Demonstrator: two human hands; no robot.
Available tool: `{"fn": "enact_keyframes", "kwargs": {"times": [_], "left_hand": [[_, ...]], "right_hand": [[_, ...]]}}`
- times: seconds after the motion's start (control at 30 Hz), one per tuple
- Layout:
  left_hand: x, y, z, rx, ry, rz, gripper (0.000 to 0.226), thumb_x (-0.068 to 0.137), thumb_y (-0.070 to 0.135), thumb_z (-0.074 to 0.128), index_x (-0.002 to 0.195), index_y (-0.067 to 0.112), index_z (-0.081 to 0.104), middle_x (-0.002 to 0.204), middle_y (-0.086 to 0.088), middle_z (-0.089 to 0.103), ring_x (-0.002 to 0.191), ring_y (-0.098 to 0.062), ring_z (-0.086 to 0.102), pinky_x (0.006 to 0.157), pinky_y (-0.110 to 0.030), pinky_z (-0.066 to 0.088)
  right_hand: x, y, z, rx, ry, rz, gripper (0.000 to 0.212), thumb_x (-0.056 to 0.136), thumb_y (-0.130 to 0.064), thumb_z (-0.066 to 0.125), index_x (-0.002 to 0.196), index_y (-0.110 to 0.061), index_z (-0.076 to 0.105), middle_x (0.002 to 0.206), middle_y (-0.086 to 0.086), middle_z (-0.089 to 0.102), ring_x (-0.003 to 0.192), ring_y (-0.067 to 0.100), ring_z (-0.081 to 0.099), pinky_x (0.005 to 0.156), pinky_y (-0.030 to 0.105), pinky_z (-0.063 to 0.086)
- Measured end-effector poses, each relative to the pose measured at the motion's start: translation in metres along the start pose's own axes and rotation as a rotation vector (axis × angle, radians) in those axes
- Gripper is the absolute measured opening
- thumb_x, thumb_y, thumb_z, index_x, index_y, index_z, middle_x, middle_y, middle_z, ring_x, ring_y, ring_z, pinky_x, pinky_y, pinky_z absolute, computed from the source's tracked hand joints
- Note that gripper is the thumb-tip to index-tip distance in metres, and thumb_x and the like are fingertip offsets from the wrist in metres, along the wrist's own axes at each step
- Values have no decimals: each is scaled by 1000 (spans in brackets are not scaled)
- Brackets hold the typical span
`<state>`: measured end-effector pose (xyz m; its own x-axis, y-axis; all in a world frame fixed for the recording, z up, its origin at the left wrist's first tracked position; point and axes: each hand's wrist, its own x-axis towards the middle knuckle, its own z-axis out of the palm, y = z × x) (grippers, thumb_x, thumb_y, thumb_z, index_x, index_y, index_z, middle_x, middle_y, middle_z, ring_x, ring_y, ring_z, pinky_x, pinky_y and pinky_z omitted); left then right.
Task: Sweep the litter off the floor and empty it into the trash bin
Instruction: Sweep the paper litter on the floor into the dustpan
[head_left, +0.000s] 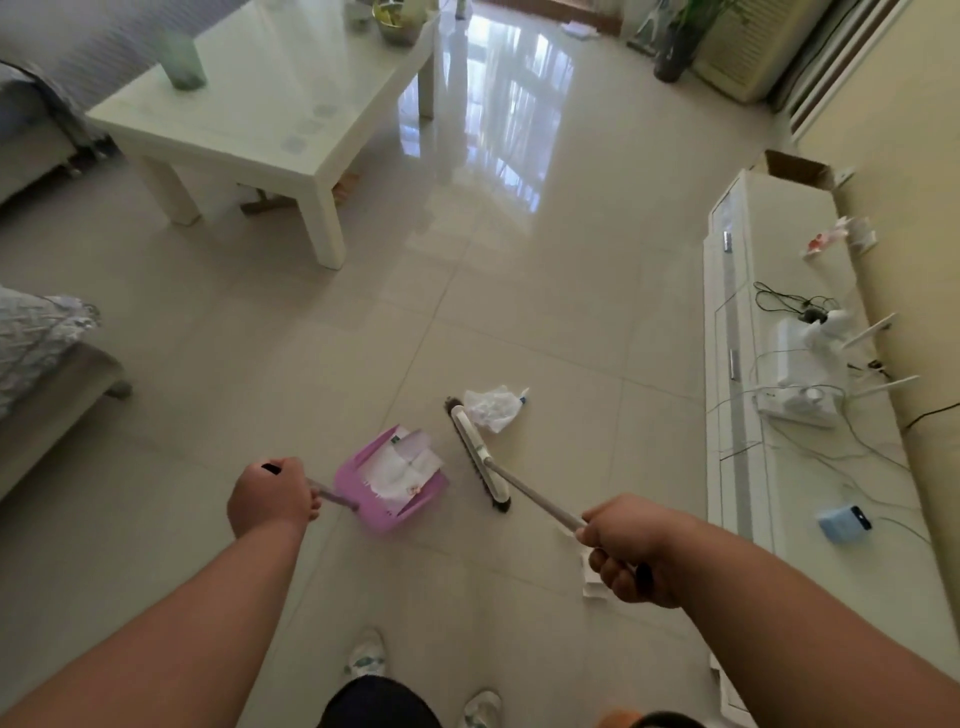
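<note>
My left hand (272, 496) grips the handle of a pink dustpan (371, 506) that rests on the tiled floor with white paper litter (405, 465) inside it. My right hand (626, 551) grips the long handle of a broom, whose white head (478, 454) stands on the floor just right of the dustpan. A crumpled clear plastic bag (493, 408) lies against the far side of the broom head. Under my right hand a small white scrap (592, 584) shows on the floor. No trash bin is in view.
A white coffee table (291, 150) stands at the upper left, with sofa edges (47, 395) along the left. A long white low cabinet (748, 415) with routers and cables runs down the right wall. A cardboard box (795, 169) sits beyond it. My feet (366, 654) are at the bottom.
</note>
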<state>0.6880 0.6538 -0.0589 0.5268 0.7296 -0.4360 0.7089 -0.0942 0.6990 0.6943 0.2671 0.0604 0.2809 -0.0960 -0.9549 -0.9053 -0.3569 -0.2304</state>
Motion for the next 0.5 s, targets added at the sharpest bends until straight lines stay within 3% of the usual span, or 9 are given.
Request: {"fn": "enact_keyframes", "kwargs": {"times": [0.5], "left_hand": [[150,94,135,198,-196,76,33,77,40,52,77,15,74,46,-4,72,52,-31,78,69,-55,71]], "right_hand": [[50,-128,-60,140,197,10,27,100,-9,49,121,2,61,64,8,44,44,13,36,43,20,32]]}}
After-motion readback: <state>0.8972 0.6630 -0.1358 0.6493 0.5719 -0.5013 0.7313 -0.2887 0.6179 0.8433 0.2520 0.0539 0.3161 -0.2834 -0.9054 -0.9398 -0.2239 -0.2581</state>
